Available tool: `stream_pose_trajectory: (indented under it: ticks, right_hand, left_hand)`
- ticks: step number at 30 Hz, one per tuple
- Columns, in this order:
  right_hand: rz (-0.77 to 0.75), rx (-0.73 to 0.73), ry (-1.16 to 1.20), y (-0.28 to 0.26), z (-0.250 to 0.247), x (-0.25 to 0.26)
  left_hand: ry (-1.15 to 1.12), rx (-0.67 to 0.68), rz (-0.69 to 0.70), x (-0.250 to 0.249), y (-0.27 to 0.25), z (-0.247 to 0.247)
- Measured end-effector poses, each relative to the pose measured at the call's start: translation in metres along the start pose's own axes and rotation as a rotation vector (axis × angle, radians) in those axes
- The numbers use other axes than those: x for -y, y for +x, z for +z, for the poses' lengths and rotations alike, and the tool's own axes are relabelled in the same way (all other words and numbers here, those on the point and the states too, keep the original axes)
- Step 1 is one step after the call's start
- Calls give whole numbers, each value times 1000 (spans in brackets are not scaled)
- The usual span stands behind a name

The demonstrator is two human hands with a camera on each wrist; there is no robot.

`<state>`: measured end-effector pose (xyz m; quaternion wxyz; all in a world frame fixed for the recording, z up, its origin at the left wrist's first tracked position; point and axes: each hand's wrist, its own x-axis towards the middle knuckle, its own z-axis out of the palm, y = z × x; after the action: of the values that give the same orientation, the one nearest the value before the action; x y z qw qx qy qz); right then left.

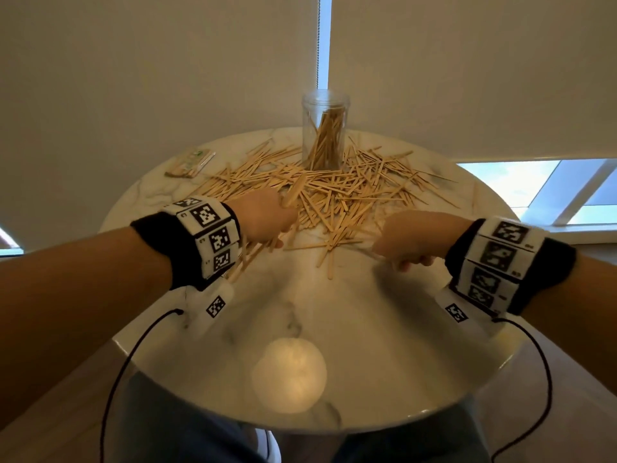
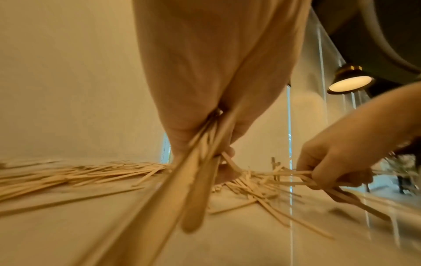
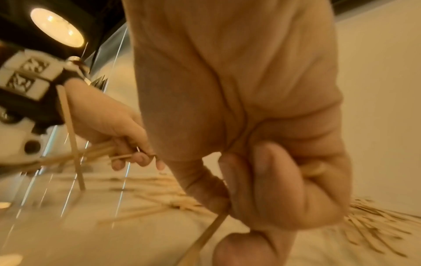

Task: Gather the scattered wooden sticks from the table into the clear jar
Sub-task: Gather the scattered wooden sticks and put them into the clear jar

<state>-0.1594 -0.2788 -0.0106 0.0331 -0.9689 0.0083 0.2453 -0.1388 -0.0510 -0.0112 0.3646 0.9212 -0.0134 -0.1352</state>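
A heap of pale wooden sticks (image 1: 337,192) lies across the far half of the round marble table (image 1: 334,312). Behind it the clear jar (image 1: 325,128) stands upright, partly filled with sticks. My left hand (image 1: 263,218) is at the pile's near left edge, fingers curled round a bundle of sticks (image 2: 198,180) that juts out on both sides of the fist. My right hand (image 1: 414,235) is at the near right edge and grips a few sticks (image 2: 318,181). One stick (image 3: 205,234) shows under its fist in the right wrist view.
A small packet (image 1: 190,163) lies at the table's far left. Roller blinds and a window frame (image 1: 567,195) stand behind the table. Cables hang from both wristbands toward my lap. A lamp's reflection (image 1: 288,375) glows on the near tabletop.
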Motion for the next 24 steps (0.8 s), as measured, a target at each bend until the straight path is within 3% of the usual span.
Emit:
stream_pose_trajectory:
  ticks: [5,11,15,19,21,24]
  right_hand:
    - [-89,-123,526,-10,-13,-17]
    - [-159,-210,812,-15,-23,-10]
    - [-285,-311,856,-12,-35,11]
    - [-413,-409,778,-16,-48,44]
    - [-504,-417,665,-18,-52,63]
    - [-547,-406,496,-17,-57,88]
  left_hand:
    - [-498,-125,88,-7,5,-5]
    - [-577,-213,112,-23,20,0]
    - [-619,-221,208,-33,22,3]
    - [-699,-129,289,-49,9,5]
    - [-745,-103,282,-56,6,4]
    - [-807,-199,213,-54,6,-4]
